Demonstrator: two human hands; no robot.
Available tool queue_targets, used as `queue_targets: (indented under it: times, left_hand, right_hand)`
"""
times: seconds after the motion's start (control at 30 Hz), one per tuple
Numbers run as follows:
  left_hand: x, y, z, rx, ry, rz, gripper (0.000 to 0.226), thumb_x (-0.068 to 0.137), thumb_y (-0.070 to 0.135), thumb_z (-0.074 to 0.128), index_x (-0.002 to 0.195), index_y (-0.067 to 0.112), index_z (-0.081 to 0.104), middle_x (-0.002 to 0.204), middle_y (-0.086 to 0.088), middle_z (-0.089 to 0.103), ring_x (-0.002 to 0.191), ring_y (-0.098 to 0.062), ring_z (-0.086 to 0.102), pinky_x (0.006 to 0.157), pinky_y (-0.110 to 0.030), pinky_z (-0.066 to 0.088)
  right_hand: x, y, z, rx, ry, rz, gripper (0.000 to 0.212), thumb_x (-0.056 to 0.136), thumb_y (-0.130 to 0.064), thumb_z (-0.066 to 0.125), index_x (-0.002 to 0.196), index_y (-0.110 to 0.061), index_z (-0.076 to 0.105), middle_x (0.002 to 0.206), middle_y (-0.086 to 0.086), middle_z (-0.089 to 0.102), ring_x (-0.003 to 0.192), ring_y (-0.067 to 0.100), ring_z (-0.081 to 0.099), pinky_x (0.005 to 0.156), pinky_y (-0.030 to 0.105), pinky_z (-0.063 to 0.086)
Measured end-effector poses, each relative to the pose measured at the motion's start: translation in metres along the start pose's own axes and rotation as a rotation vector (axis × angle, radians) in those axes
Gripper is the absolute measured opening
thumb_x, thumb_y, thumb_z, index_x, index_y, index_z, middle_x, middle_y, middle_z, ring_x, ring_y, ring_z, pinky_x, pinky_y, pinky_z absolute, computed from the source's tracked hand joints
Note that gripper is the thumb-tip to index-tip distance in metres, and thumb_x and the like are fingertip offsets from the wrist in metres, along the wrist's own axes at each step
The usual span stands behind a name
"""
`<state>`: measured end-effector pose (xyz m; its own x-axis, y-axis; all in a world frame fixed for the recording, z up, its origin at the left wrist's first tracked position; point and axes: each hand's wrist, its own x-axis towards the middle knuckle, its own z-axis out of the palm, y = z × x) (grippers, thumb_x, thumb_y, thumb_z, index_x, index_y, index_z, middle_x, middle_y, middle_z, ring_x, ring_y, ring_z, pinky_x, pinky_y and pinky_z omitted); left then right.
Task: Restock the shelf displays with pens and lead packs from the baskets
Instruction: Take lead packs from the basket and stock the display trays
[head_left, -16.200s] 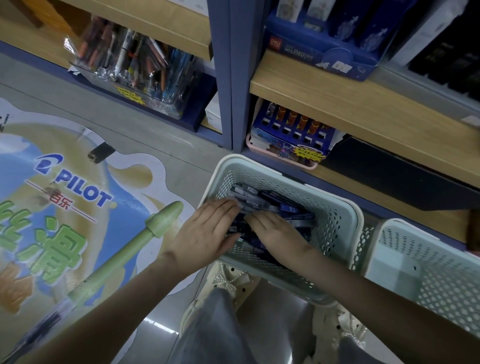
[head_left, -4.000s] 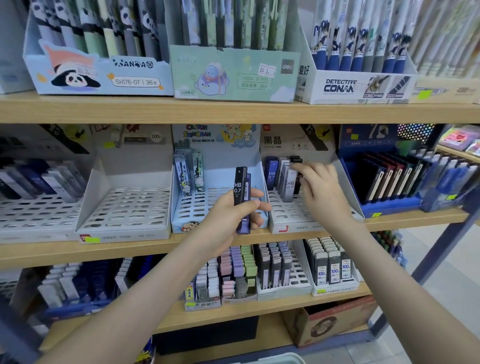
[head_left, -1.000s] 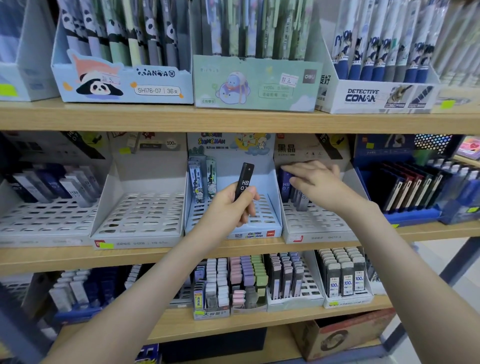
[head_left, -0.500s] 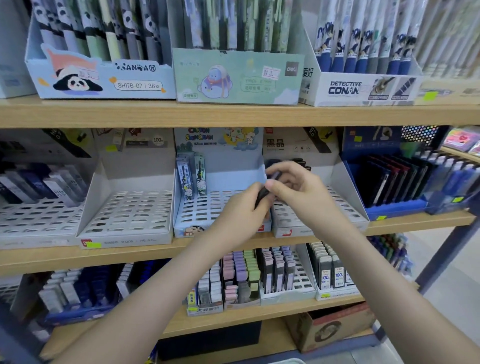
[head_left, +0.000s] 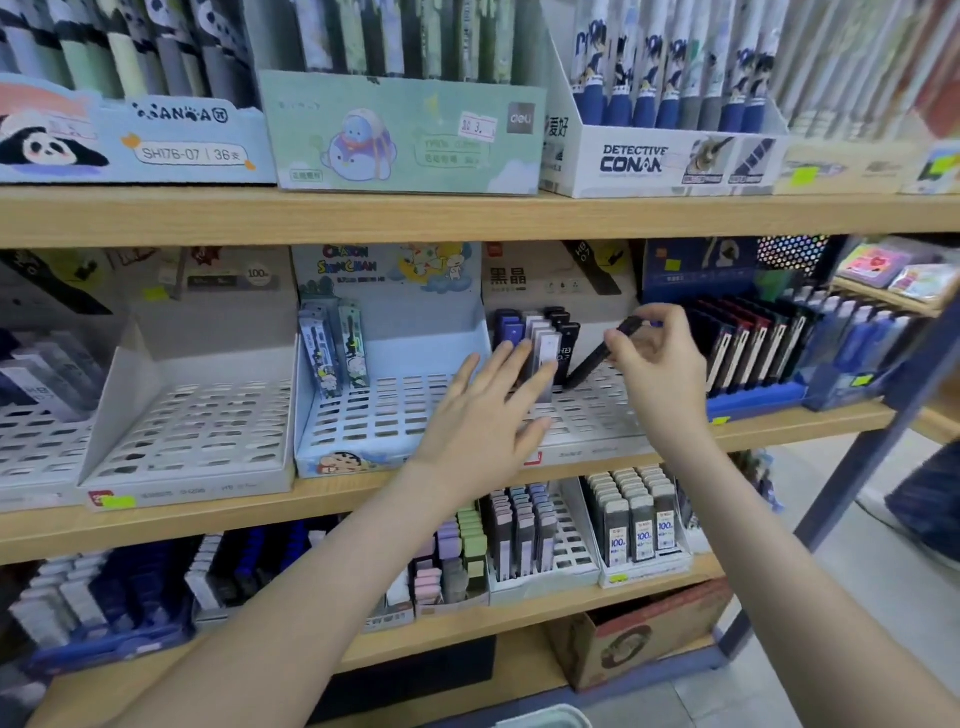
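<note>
The left hand, fingers spread and empty, hides part of the white display tray. The right hand pinches a tilted black lead pack beside blurred standing packs at the tray's back edge.

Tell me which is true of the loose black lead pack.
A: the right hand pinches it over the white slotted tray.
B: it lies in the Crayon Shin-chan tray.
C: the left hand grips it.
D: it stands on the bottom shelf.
A: the right hand pinches the black lead pack, tilted, above the white slotted tray, while the left hand is spread with straight fingers and grips nothing.
</note>
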<state>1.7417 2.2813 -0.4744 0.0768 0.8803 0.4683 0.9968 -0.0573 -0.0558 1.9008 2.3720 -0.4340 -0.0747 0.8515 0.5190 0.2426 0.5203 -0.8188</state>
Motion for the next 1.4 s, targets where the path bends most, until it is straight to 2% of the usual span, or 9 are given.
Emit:
queue_targets:
  times: [0.3, 0.6, 0.67, 0.73, 0.8, 0.97, 1.1, 1.23, 1.4]
  left_hand:
    - [-0.001, 0.0, 0.005, -0.042, 0.021, -0.005, 0.062, 0.096, 0.049, 0.012, 0.154, 0.028, 0.012, 0.161, -0.006, 0.014, 0.149, -0.019, 0.008, 0.117, -0.031, -0.003]
    - [0.004, -0.001, 0.001, 0.003, 0.143, 0.035, 0.07, 0.092, 0.038, 0.042, 0.154, 0.014, 0.02, 0.161, -0.01, 0.012, 0.148, -0.024, 0.011, 0.12, -0.038, 0.006]
    - [0.007, -0.002, -0.001, 0.03, 0.134, 0.047, 0.074, 0.09, 0.04, 0.043, 0.154, 0.012, 0.018, 0.162, -0.008, 0.011, 0.149, -0.021, 0.007, 0.121, -0.038, 0.004]
    - [0.009, -0.004, -0.002, 0.038, 0.116, 0.049, 0.075, 0.09, 0.041, 0.044, 0.154, 0.012, 0.016, 0.161, -0.006, 0.014, 0.149, -0.019, 0.006, 0.121, -0.037, 0.003]
    - [0.01, -0.005, -0.002, 0.042, 0.109, 0.047, 0.075, 0.09, 0.043, 0.041, 0.155, 0.014, 0.016, 0.161, -0.005, 0.016, 0.149, -0.018, 0.008, 0.122, -0.037, 0.003]
    - [0.009, -0.006, -0.001, -0.008, 0.104, 0.041, 0.075, 0.091, 0.044, 0.039, 0.155, 0.017, 0.012, 0.162, -0.004, 0.014, 0.149, -0.018, 0.007, 0.121, -0.033, 0.0]
    - [0.009, -0.007, -0.001, -0.039, 0.101, 0.045, 0.075, 0.092, 0.043, 0.041, 0.155, 0.018, 0.01, 0.162, -0.003, 0.011, 0.149, -0.018, 0.006, 0.121, -0.033, 0.001]
    - [0.009, -0.007, 0.0, -0.061, 0.104, 0.041, 0.076, 0.092, 0.042, 0.044, 0.155, 0.019, 0.009, 0.162, -0.003, 0.011, 0.149, -0.018, 0.006, 0.121, -0.033, 0.002]
    - [0.009, -0.007, 0.001, -0.07, 0.107, 0.036, 0.076, 0.092, 0.042, 0.044, 0.155, 0.02, 0.007, 0.162, -0.002, 0.008, 0.149, -0.017, 0.003, 0.121, -0.034, -0.001]
  right_hand:
    - [0.011, -0.001, 0.014, -0.121, -0.144, -0.127, 0.025, 0.092, -0.02, 0.061, 0.113, -0.014, 0.047, 0.082, -0.015, 0.054, 0.074, -0.004, 0.055, 0.059, -0.001, 0.039]
    - [0.006, -0.001, 0.014, -0.182, -0.188, -0.185, 0.029, 0.093, -0.019, 0.06, 0.114, -0.007, 0.046, 0.079, -0.017, 0.048, 0.071, -0.005, 0.051, 0.061, 0.001, 0.04]
    - [0.005, -0.002, 0.019, -0.214, -0.215, -0.236, 0.027, 0.094, -0.019, 0.059, 0.114, -0.007, 0.046, 0.08, -0.014, 0.05, 0.071, 0.0, 0.052, 0.066, 0.007, 0.043]
    - [0.005, -0.003, 0.022, -0.233, -0.221, -0.264, 0.027, 0.095, -0.019, 0.058, 0.115, -0.006, 0.045, 0.089, -0.006, 0.054, 0.082, 0.011, 0.056, 0.074, 0.023, 0.047]
    - [0.008, -0.002, 0.024, -0.25, -0.224, -0.288, 0.027, 0.095, -0.019, 0.057, 0.116, -0.005, 0.045, 0.095, -0.002, 0.054, 0.089, 0.018, 0.058, 0.076, 0.03, 0.047]
    - [0.014, 0.001, 0.025, -0.286, -0.297, -0.309, 0.04, 0.095, -0.016, 0.057, 0.132, -0.01, 0.042, 0.099, -0.002, 0.05, 0.085, 0.015, 0.053, 0.074, 0.024, 0.039]
    - [0.018, 0.004, 0.024, -0.234, -0.208, -0.219, 0.043, 0.092, -0.016, 0.061, 0.13, -0.01, 0.043, 0.079, -0.014, 0.048, 0.08, 0.012, 0.056, 0.072, 0.023, 0.046]
    - [0.018, 0.007, 0.022, -0.126, -0.119, -0.1, 0.037, 0.09, -0.017, 0.063, 0.124, -0.016, 0.048, 0.079, -0.014, 0.051, 0.072, -0.002, 0.054, 0.058, 0.001, 0.038]
    - [0.016, 0.009, 0.02, -0.058, -0.113, -0.056, 0.038, 0.091, -0.022, 0.063, 0.125, -0.017, 0.048, 0.083, -0.013, 0.053, 0.075, -0.006, 0.053, 0.06, -0.004, 0.036]
